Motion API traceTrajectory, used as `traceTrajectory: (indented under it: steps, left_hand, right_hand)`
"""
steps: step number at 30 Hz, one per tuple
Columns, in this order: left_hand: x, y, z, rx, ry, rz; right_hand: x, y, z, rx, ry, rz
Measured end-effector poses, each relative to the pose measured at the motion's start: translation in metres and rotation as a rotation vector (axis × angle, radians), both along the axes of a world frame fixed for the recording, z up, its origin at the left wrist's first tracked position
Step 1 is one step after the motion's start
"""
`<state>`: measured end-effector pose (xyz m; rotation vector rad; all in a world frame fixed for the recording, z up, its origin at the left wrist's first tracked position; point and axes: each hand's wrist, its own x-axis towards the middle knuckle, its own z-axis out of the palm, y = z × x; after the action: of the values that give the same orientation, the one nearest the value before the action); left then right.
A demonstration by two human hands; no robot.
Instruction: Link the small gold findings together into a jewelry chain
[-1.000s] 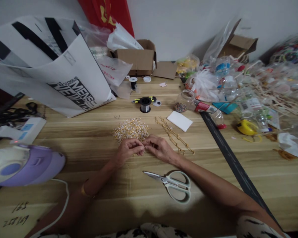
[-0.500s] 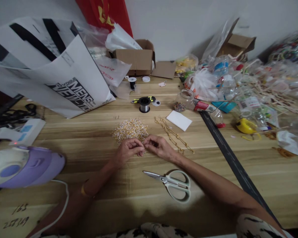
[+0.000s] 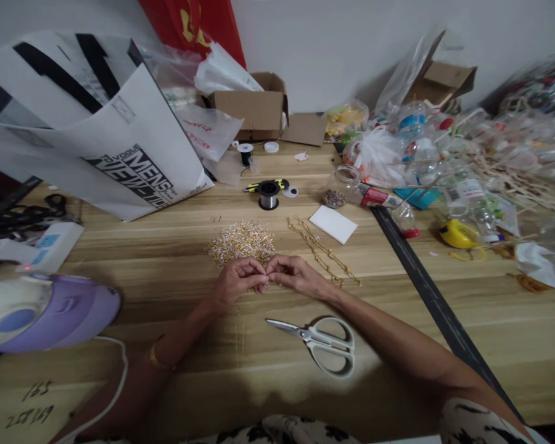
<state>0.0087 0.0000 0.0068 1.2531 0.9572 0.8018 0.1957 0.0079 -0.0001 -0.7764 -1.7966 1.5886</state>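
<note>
My left hand [image 3: 241,279] is closed in a pinch just in front of a heap of small gold and silver beads [image 3: 241,239]. Its fingertips meet those of my right hand [image 3: 292,274], which is also pinched closed. What lies between the fingers is too small to make out. Below my left hand, faint thin strands [image 3: 239,339] show against the wood. A gold beaded chain [image 3: 324,254] lies beyond my right hand. Nearer to me rest scissors [image 3: 326,342] with pale green handles, blades pointing left.
Behind the beads stands a spool of clear line [image 3: 269,196], near a white card [image 3: 333,224] and a jar of beads [image 3: 341,186]. A large paper bag [image 3: 152,145] and a purple appliance [image 3: 69,311] occupy the left. Plastic bottles and bags [image 3: 416,148] crowd the right.
My right hand has shifted slightly left, and its fingertips now meet those of my left hand. The things on the table have stayed put.
</note>
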Motion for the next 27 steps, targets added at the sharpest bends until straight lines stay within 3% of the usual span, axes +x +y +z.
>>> traceTrajectory:
  steps: [17,27]
  left_hand:
    - [-0.0020,0.0006,-0.0030,0.000,0.026,-0.006]
    - [-0.0032,0.0016,-0.0030,-0.011,0.050,0.038]
  right_hand:
    - [-0.0005,-0.0008,0.0007,0.077,-0.075,-0.025]
    - [-0.0018,-0.0013,-0.0011,0.296,-0.151,-0.069]
